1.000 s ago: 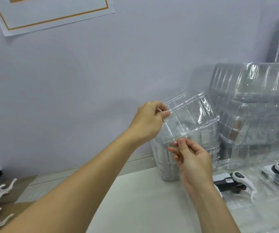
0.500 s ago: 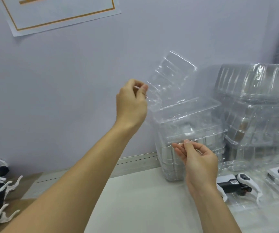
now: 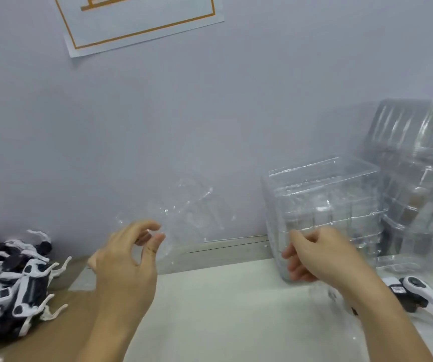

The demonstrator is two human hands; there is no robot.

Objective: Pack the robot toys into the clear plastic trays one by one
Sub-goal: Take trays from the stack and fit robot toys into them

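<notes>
My left hand (image 3: 129, 259) pinches the edge of a single clear plastic tray (image 3: 192, 212), which is blurred and tilted in the air in front of the wall. My right hand (image 3: 319, 254) hovers with loosely curled fingers in front of the stack of clear trays (image 3: 322, 202) and holds nothing. A pile of black-and-white robot toys (image 3: 14, 278) lies at the left edge on a brown surface. Another robot toy (image 3: 413, 291) lies in a clear tray at the right.
Larger bagged stacks of trays (image 3: 419, 173) stand at the back right against the wall. A paper sign (image 3: 137, 19) hangs on the wall above. The white tabletop (image 3: 223, 309) stretches between my arms.
My left hand has carried the single tray off the stack, down and to the left. My right hand has let go of the stack's edge. The view has shifted left and down.
</notes>
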